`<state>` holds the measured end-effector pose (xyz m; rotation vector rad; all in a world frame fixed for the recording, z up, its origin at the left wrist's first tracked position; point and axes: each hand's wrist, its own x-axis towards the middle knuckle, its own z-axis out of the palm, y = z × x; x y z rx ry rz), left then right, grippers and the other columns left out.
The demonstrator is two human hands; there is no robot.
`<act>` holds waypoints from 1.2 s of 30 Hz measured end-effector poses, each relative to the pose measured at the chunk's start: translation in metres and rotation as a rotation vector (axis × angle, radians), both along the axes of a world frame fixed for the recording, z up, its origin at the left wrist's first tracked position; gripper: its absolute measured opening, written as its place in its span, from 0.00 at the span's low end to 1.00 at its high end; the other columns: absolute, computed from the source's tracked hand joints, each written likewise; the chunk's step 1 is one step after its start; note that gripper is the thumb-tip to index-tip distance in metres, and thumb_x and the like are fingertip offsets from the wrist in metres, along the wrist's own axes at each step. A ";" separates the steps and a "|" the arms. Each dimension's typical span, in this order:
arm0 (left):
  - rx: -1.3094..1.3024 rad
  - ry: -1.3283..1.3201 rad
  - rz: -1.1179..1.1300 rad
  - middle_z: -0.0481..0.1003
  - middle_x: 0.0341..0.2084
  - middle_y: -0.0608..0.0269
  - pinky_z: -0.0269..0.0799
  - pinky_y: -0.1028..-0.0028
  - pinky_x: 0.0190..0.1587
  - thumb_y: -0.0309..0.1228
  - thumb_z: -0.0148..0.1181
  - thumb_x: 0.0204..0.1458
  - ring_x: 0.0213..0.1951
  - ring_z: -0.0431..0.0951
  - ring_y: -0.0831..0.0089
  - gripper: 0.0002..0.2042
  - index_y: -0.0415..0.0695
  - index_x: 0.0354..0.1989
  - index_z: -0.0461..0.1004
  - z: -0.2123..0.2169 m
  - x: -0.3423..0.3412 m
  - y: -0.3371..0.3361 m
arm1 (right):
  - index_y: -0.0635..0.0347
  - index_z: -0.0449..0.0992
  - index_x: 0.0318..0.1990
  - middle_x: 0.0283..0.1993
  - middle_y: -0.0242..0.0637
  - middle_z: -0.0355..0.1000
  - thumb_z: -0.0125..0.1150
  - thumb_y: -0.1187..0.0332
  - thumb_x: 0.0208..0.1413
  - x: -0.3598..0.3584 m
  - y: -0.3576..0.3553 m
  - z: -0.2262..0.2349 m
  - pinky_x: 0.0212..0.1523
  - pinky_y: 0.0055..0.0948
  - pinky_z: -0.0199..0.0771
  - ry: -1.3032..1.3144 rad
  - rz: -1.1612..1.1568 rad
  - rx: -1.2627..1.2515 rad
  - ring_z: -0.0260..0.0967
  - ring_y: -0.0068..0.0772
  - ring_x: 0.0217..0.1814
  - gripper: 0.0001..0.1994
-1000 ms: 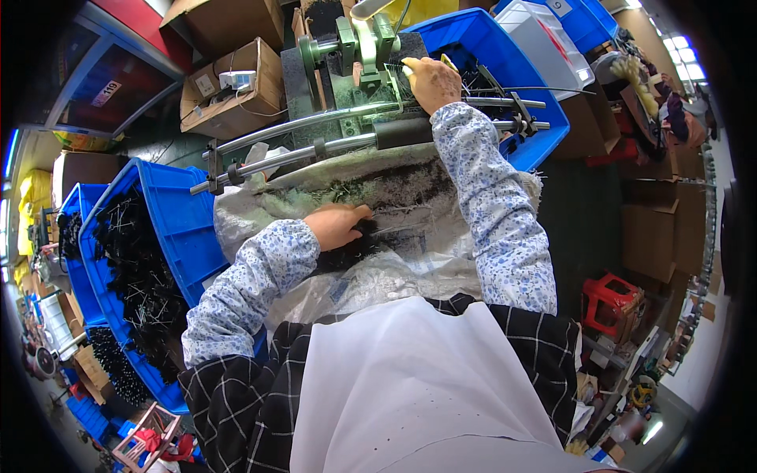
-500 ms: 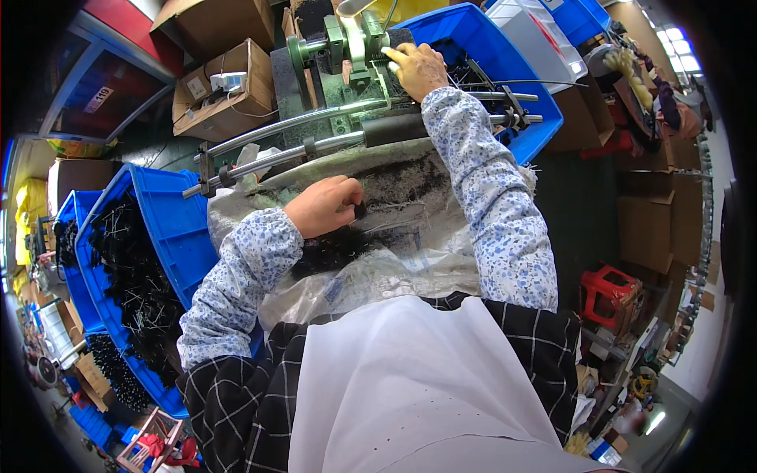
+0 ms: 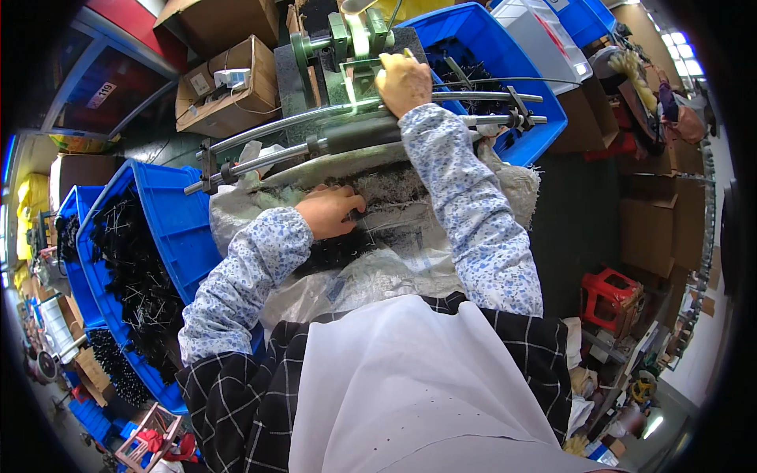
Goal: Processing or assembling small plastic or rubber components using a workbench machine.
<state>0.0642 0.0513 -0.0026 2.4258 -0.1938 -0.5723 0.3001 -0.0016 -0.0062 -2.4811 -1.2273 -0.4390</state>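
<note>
Since the right hand (image 3: 404, 82) curls by the far machine (image 3: 339, 38), a slip could pinch it; the left hand (image 3: 330, 213) half-curls over near black bits (image 3: 341, 251); I can't tell if they hold anything.

A green machine (image 3: 339, 39) stands at the far side, right by the right hand (image 3: 404, 84); what that hand grips is hard to see. Two shiny rods (image 3: 272, 160) run across the front of it, and the near one wears a fat dark sleeve (image 3: 363, 135). Closer in lies a pale, crinkly sheet (image 3: 371, 277), all wrinkled, with dark bits (image 3: 339, 253) spread over it under and beside the left hand (image 3: 328, 212).
</note>
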 end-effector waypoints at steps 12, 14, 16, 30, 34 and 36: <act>0.259 -0.102 0.005 0.68 0.42 0.52 0.58 0.63 0.51 0.28 0.57 0.43 0.49 0.67 0.59 0.17 0.46 0.45 0.68 -0.016 0.006 0.008 | 0.52 0.76 0.33 0.34 0.36 0.74 0.56 0.63 0.44 0.041 -0.033 0.000 0.39 0.39 0.67 -0.019 -0.030 -0.043 0.71 0.37 0.39 0.09; 0.173 0.051 -0.026 0.72 0.35 0.50 0.61 0.63 0.49 0.27 0.57 0.43 0.44 0.71 0.57 0.15 0.43 0.43 0.67 -0.002 0.010 0.013 | 0.52 0.77 0.34 0.37 0.37 0.73 0.55 0.61 0.45 0.058 -0.038 0.002 0.41 0.40 0.69 0.098 -0.039 -0.048 0.71 0.40 0.40 0.10; -0.075 0.031 0.075 0.73 0.29 0.51 0.68 0.63 0.40 0.28 0.57 0.45 0.35 0.73 0.55 0.15 0.43 0.43 0.66 0.005 0.008 0.022 | 0.49 0.77 0.35 0.39 0.39 0.72 0.52 0.59 0.49 0.081 -0.043 0.004 0.42 0.38 0.71 0.149 -0.074 -0.010 0.71 0.43 0.40 0.11; -0.529 -0.413 0.651 0.70 0.26 0.66 0.67 0.80 0.37 0.20 0.54 0.44 0.30 0.69 0.82 0.13 0.41 0.39 0.64 0.052 0.035 0.007 | 0.58 0.67 0.45 0.34 0.44 0.71 0.46 0.51 0.57 0.000 -0.080 0.070 0.35 0.40 0.73 0.323 0.191 -0.034 0.72 0.44 0.32 0.20; -0.521 -0.576 0.744 0.71 0.27 0.63 0.68 0.80 0.37 0.21 0.55 0.45 0.31 0.72 0.81 0.15 0.41 0.43 0.62 0.048 0.042 0.004 | 0.56 0.71 0.47 0.36 0.44 0.74 0.53 0.66 0.53 -0.069 -0.079 0.070 0.35 0.35 0.71 0.734 0.432 0.025 0.72 0.39 0.33 0.14; -0.557 -0.605 0.743 0.72 0.27 0.62 0.69 0.79 0.36 0.22 0.56 0.45 0.31 0.73 0.79 0.17 0.42 0.44 0.61 0.044 0.032 0.005 | 0.54 0.73 0.45 0.34 0.41 0.75 0.54 0.66 0.53 -0.064 -0.074 0.066 0.28 0.31 0.71 0.571 0.379 0.095 0.72 0.34 0.28 0.12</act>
